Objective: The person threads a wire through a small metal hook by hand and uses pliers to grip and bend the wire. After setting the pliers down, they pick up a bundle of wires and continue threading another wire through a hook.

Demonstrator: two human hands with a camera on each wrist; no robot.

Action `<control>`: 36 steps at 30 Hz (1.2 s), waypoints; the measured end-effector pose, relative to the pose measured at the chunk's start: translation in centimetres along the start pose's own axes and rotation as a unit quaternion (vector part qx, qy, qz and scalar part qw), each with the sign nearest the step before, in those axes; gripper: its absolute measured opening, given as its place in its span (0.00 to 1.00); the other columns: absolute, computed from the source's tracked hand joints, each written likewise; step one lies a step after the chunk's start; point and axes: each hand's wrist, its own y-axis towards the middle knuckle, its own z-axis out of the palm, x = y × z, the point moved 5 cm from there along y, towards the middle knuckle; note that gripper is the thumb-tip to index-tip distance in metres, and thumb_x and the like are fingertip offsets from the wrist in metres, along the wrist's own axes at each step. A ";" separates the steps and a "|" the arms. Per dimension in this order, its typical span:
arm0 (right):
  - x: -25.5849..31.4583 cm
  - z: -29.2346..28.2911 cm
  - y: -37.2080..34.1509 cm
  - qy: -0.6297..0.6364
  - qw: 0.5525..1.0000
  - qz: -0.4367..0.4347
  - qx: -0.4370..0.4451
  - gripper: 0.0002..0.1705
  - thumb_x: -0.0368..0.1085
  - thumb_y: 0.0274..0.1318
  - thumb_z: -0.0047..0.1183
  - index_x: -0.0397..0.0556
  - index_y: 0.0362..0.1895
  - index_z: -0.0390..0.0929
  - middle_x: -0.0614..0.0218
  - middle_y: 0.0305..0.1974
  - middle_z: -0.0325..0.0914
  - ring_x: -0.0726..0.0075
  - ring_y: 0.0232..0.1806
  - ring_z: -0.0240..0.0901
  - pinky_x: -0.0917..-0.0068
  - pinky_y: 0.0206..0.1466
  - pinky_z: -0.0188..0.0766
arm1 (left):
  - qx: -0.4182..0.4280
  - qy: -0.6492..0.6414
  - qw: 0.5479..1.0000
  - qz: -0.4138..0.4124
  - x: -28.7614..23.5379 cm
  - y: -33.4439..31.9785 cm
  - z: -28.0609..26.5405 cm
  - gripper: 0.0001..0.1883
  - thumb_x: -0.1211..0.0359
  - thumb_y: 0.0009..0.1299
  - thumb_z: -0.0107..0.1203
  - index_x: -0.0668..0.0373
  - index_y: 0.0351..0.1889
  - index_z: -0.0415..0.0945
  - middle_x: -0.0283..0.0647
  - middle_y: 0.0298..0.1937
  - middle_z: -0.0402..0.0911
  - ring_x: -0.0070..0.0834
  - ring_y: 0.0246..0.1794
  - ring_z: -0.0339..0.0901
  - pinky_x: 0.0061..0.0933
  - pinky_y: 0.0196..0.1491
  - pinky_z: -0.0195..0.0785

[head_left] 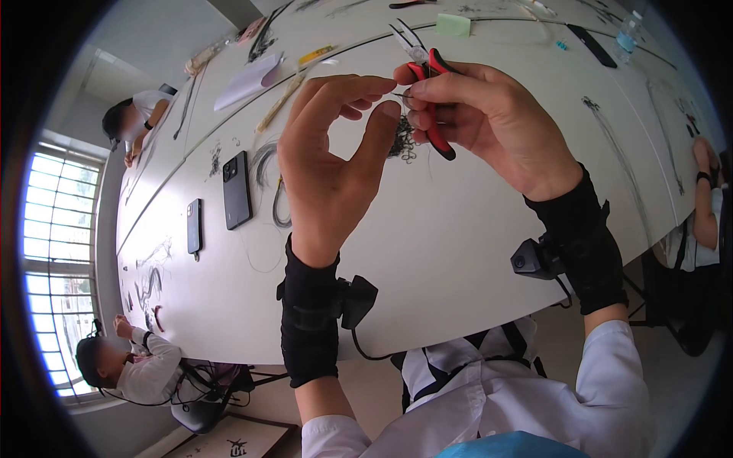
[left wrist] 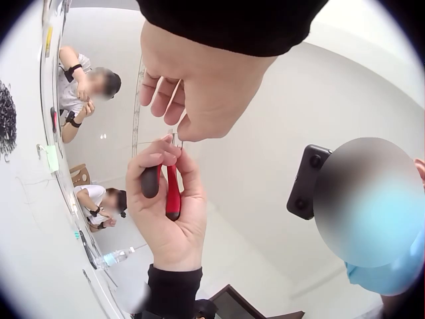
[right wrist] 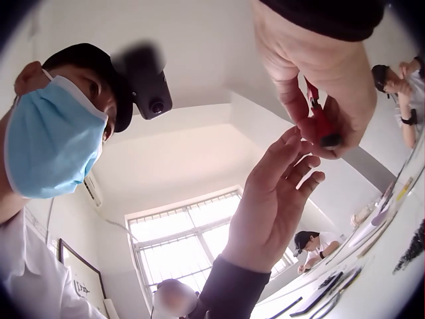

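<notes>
Red-and-black-handled pliers (head_left: 439, 141) lie within my right hand (head_left: 504, 107), their metal jaws pointing up and away, slightly parted. That hand's thumb and forefinger also pinch a tiny thin dark piece (head_left: 402, 95). My left hand (head_left: 324, 153) is raised beside it with fingers bent loosely, fingertips close to the pinched piece; a gap shows between its thumb and forefinger. Seen from the left wrist, the red handle (left wrist: 173, 193) crosses the right palm. In the right wrist view, the left fingers (right wrist: 282, 159) reach up to the right fingertips. Whether they touch the piece, I cannot tell.
Behind the hands, a pile of small dark pieces (head_left: 402, 141) lies on the white table (head_left: 427, 229). Two phones (head_left: 237, 191) (head_left: 195, 227) and coiled wire (head_left: 281, 206) lie at left. A bottle (head_left: 628, 34) stands far right. Other people sit around the table.
</notes>
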 end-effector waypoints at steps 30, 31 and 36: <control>0.0 1.4 -0.3 -0.277 0.953 -0.100 -0.075 0.25 0.52 0.73 0.46 0.41 0.39 0.81 0.74 0.21 0.68 0.81 0.23 0.60 0.78 0.29 0.58 | -0.116 0.020 0.992 -0.043 0.4 -0.1 -1.9 0.04 0.76 0.66 0.64 0.66 0.36 0.82 0.36 0.32 0.84 0.22 0.33 0.79 0.24 0.45 0.73; -0.1 1.5 -0.4 -0.309 0.942 -0.106 -0.079 0.26 0.53 0.73 0.45 0.41 0.39 0.81 0.74 0.20 0.66 0.81 0.23 0.59 0.77 0.29 0.58 | -0.124 0.017 0.991 -0.046 0.4 -0.1 -1.9 0.04 0.76 0.66 0.64 0.66 0.36 0.82 0.36 0.32 0.84 0.21 0.33 0.79 0.24 0.45 0.73; -0.3 2.3 -0.7 -0.336 0.929 -0.139 -0.069 0.22 0.48 0.74 0.46 0.40 0.38 0.78 0.75 0.22 0.66 0.80 0.26 0.58 0.78 0.31 0.58 | -0.150 0.011 0.987 -0.063 0.1 -0.2 -2.2 0.04 0.75 0.67 0.64 0.67 0.36 0.82 0.37 0.32 0.85 0.20 0.33 0.79 0.23 0.45 0.74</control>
